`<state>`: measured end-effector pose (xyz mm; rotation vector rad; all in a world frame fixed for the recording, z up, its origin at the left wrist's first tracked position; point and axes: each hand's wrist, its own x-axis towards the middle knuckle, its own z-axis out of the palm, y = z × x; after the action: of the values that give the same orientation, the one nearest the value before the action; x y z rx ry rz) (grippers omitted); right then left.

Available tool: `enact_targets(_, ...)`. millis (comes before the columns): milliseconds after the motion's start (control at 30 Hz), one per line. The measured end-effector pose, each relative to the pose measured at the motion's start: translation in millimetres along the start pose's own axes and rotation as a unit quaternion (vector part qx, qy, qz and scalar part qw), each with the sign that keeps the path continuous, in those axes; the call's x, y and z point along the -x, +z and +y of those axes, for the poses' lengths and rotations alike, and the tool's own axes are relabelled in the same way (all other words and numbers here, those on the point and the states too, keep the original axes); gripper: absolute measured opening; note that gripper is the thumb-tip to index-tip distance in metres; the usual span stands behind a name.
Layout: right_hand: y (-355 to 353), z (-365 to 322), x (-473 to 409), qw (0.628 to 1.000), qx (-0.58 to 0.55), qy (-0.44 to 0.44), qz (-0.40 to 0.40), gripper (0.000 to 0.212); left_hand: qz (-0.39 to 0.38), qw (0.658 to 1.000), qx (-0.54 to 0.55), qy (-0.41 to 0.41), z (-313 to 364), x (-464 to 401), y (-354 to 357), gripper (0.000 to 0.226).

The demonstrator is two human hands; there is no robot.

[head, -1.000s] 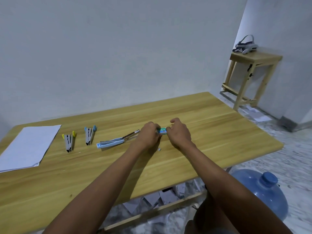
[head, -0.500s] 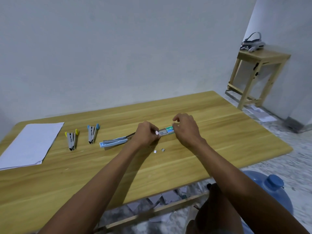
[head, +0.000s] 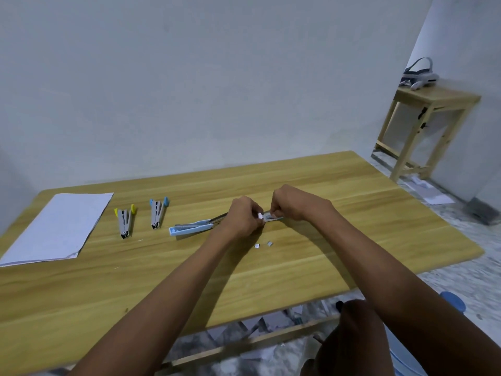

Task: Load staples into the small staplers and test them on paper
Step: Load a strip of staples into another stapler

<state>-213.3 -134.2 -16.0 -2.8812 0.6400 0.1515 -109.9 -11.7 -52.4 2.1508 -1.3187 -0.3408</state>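
Fingertips of the left hand (head: 244,217) and right hand (head: 294,203) pinch a small grey staple box (head: 271,216) at frame centre, beside an opened light-blue stapler (head: 191,229) lying on the wooden table (head: 352,240).

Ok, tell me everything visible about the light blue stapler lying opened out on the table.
The light blue stapler lies flat on the wooden table, swung fully open. Its pale blue, plastic-looking base points left; the grey metal magazine arm runs right under the left hand. It lies right of the two small staplers, apart from them.
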Motion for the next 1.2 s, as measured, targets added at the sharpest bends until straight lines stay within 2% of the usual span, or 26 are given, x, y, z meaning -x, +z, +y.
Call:
enact_targets(200, 5, -6, -1, 0.999, 0.049, -0.008, -0.011, 0.014, -0.002, 1.0, -0.006, -0.001, 1, 1, -1, 0.019)
enact_targets(433, 1, -1, -2, 0.999, 0.029, -0.03, 0.009, 0.007, 0.003, 1.0, -0.004, -0.004, 0, 0, 0, 0.021)
enact_targets(600, -1, 5, -1, 0.999, 0.014, -0.044, 0.015, 0.029, -0.004, 1.0, 0.0, -0.013, -2, -2, 1, 0.026)
enact_targets(733, -4, 10, 2, 0.999, 0.024, -0.039, 0.015, 0.017, -0.002, 1.0, -0.006, -0.012, -1, -3, 1, 0.026)
enact_targets(1200, -1, 7, -1, 0.999, 0.017, -0.041, 0.022, 0.013, -0.002, 1.0, -0.005, -0.004, -2, -3, 2, 0.025)
